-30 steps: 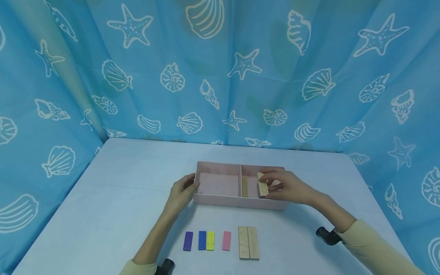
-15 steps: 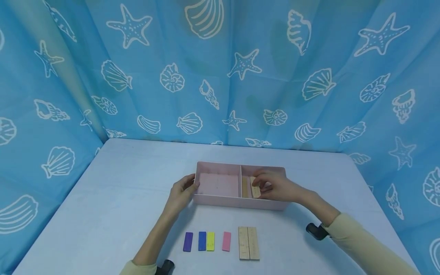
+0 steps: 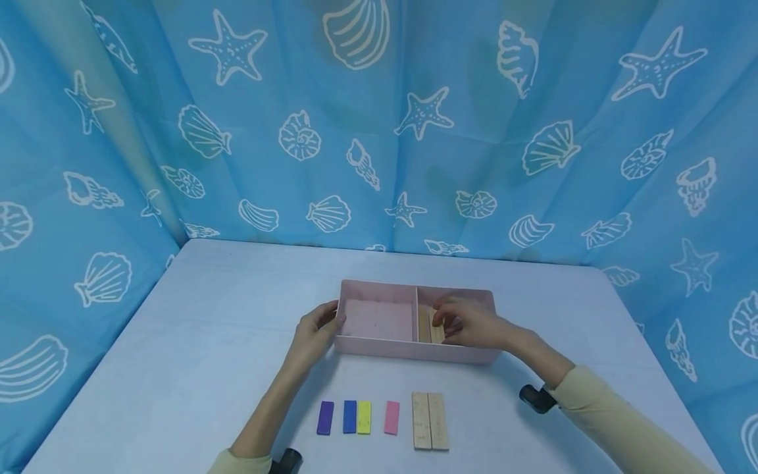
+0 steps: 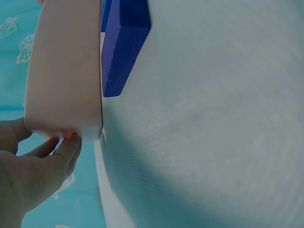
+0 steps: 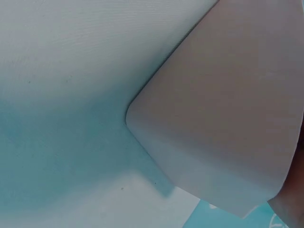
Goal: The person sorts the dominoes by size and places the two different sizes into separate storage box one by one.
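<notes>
A pink divided box (image 3: 408, 350) stands on the white table. My left hand (image 3: 314, 334) holds its left end; in the left wrist view the fingertips (image 4: 71, 138) touch the end wall. My right hand (image 3: 474, 326) reaches into the right compartment and pinches a plain wooden block (image 3: 437, 334) beside another wooden block (image 3: 424, 326) that lies along the divider (image 3: 416, 309). Part of the held block is hidden by the fingers. The right wrist view shows mostly the box's outer wall (image 5: 213, 109), with only a little of the hand at the edge.
In front of the box lie a purple block (image 3: 325, 418), a blue block (image 3: 350, 417), a yellow block (image 3: 364, 417), a pink block (image 3: 392, 417) and two longer wooden blocks (image 3: 429, 421) side by side. A blue shell-patterned curtain (image 3: 367, 131) surrounds the table's back and sides.
My right hand has moved left and down with the wooden block, from tilted near the compartment's middle to beside the other wooden block. My left hand stays on the box.
</notes>
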Tool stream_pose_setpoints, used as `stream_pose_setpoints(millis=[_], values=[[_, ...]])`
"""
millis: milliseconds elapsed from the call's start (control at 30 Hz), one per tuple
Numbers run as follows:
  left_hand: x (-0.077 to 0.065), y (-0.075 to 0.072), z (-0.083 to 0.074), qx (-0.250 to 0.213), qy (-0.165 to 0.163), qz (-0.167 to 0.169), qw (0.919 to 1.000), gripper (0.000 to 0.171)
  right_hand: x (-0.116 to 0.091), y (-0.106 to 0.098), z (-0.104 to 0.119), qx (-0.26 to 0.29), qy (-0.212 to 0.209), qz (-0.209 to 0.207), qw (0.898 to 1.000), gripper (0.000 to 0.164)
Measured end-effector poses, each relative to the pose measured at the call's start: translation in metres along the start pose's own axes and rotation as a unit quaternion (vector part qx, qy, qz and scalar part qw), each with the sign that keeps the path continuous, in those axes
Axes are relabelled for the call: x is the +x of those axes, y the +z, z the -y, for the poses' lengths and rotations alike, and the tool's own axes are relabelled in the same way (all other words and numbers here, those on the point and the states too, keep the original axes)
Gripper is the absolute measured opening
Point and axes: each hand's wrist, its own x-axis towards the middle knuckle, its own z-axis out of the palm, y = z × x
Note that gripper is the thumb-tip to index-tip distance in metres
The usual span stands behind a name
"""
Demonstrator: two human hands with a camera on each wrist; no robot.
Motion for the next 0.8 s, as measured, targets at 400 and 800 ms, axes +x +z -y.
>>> stream_pose_setpoints(millis=[400, 800], values=[[0.0, 0.0003, 0.0002, -0.001, 0.001, -0.002, 1.0, 0.049, 0.0031, 0.0056, -0.0022, 0.02, 0.016, -0.005, 1.0, 0.025], [0.0001, 0.0006, -0.0005, -0.003, -0.001, -0.004, 1.0, 0.048, 0.0051, 0.0055, 0.0015, 0.028, 0.038, 0.006, 0.999, 0.025]])
